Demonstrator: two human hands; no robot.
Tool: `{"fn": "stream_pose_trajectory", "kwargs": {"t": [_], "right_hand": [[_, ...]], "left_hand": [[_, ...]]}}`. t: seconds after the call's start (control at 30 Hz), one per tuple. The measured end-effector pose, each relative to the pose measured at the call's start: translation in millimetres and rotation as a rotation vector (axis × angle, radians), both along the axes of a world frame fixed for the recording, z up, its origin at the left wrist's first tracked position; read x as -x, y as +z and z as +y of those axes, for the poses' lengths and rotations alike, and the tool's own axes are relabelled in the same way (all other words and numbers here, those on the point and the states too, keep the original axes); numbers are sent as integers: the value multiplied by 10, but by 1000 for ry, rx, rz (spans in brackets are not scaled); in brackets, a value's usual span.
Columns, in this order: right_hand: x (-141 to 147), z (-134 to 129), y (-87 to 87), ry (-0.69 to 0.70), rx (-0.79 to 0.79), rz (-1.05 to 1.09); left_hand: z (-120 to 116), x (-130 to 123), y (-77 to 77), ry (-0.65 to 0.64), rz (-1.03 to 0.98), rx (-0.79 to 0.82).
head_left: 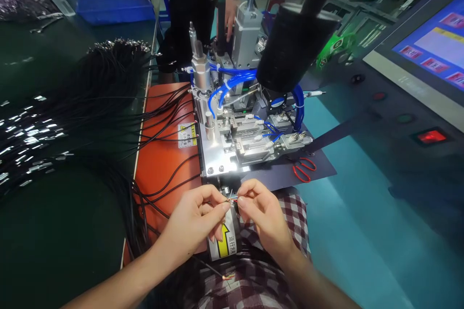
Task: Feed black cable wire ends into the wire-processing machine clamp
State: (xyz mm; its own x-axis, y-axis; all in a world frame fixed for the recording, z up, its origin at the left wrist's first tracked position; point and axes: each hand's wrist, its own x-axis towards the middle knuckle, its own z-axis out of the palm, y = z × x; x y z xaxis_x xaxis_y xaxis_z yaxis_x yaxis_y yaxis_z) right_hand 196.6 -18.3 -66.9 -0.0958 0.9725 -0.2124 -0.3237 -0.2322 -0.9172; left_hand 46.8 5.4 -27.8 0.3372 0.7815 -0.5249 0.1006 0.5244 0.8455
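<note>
My left hand (pixel 199 212) pinches the thin coloured wires (pixel 234 198) between thumb and index finger. Fingertips of my right hand (pixel 263 212) are closed on the same wires from the other side, so the two hands nearly meet. The wires look white, blue and red, but their ends are partly hidden. Below the hands, a black cable with a bare coloured wire end (pixel 227 278) lies over the checked cloth on my lap. Just beyond my fingers stands a metal machine (pixel 221 152) with blue air hoses (pixel 239 78). Under my hands shows a label with a yellow arrow (pixel 224 244).
Black cables (pixel 170 106) run across an orange-red board (pixel 159 154) to the machine. A large cable bundle (pixel 112 67) lies left. Red-handled scissors (pixel 304 170) rest right of the machine. A black cylinder (pixel 286 48) hangs above; a touchscreen (pixel 435 43) stands right. Another person (pixel 188 5) is behind.
</note>
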Motion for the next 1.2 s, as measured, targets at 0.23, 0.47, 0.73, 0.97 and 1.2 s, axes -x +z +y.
{"fn": "stream_pose_trajectory", "kwargs": {"t": [0.23, 0.47, 0.73, 0.97, 1.2], "right_hand": [[47, -72, -68, -12, -69, -188], [25, -30, -81, 36, -84, -168], [47, -66, -117, 107, -106, -165], [8, 23, -67, 76, -53, -125], [-23, 107, 10, 72, -22, -60]], "left_hand": [[-3, 9, -42, 10, -41, 4], [15, 57, -9, -68, -127, -35], [-7, 80, -66, 28, -177, 80], [-17, 73, -78, 62, -140, 72], [6, 72, -36, 42, -145, 94]]}}
